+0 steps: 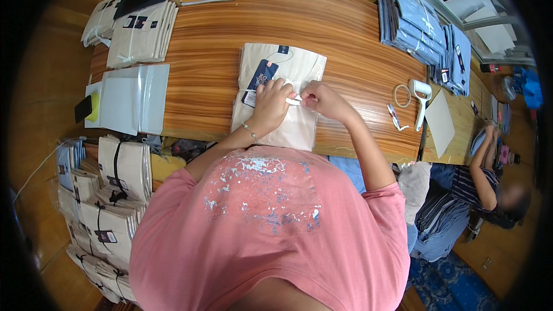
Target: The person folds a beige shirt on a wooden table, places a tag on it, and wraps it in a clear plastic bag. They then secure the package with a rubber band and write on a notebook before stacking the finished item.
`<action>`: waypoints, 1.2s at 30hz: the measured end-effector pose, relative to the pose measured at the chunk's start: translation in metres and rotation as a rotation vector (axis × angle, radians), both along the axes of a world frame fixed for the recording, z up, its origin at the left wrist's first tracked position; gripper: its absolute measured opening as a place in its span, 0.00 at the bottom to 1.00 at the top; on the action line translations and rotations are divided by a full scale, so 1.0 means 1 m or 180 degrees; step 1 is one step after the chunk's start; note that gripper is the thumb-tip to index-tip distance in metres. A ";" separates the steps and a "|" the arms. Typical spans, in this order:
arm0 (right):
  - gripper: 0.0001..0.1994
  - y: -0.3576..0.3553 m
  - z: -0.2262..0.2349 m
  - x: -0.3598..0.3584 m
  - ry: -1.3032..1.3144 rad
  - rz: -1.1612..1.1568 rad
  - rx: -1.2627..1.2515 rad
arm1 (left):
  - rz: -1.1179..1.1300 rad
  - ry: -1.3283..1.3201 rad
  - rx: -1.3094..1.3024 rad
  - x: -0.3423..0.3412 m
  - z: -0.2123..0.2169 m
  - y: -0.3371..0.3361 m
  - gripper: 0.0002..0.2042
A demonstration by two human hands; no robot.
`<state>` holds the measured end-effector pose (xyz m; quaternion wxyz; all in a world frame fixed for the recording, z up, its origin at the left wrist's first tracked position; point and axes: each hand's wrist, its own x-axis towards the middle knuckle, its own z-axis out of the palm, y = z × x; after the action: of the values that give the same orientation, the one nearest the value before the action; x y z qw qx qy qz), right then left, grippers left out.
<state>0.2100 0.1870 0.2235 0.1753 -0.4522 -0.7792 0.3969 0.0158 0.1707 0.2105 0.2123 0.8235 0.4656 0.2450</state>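
Observation:
In front of me on the table lies a stack of folded cream garments (291, 129), with a navy hang tag (265, 73) on its top piece. A white tie strip (294, 101) runs around the stack and is bunched near its middle. My left hand (271, 105) presses on the top garment, its fingertips closed against the strip. At the stack's right side, my right hand (326, 101) pinches the other part of the strip. Fingers partly hide the strip, so I cannot tell whether it is knotted.
Tied cream bundles (141, 34) and clear plastic sleeves (147, 98) lie at the left. A lint roller (421, 95), a tape ring (402, 95) and thread snips (396, 116) are at the right. Blue garment stacks (412, 26) stand far right. Another person (481, 187) works beyond.

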 end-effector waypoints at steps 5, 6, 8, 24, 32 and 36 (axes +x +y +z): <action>0.05 -0.007 -0.004 -0.003 0.1651 -0.0999 -0.1277 | 0.0045 -0.0042 -0.0070 0.002 0.005 -0.001 0.06; 0.05 -0.003 -0.003 0.000 0.1900 -0.1015 -0.1822 | 0.0034 -0.0045 -0.0058 0.002 0.006 -0.001 0.06; 0.04 -0.003 0.000 0.005 0.1726 -0.1075 -0.2285 | 0.0010 -0.0015 -0.0091 0.001 0.006 -0.002 0.05; 0.08 -0.012 -0.032 -0.025 -0.0167 -0.0996 0.1894 | 0.0208 -0.0028 -0.0311 0.004 0.000 -0.002 0.08; 0.03 -0.033 0.008 -0.012 -0.0093 -0.1013 0.1925 | 0.0305 -0.0066 -0.0312 0.003 0.002 -0.004 0.05; 0.07 -0.031 -0.010 -0.014 0.1419 -0.1362 0.0305 | 0.0247 0.0036 -0.0378 0.005 0.002 -0.001 0.06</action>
<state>0.1960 0.1562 0.2132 0.4426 -0.4990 -0.6265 0.4033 0.0207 0.1699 0.2121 0.2484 0.7921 0.5121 0.2203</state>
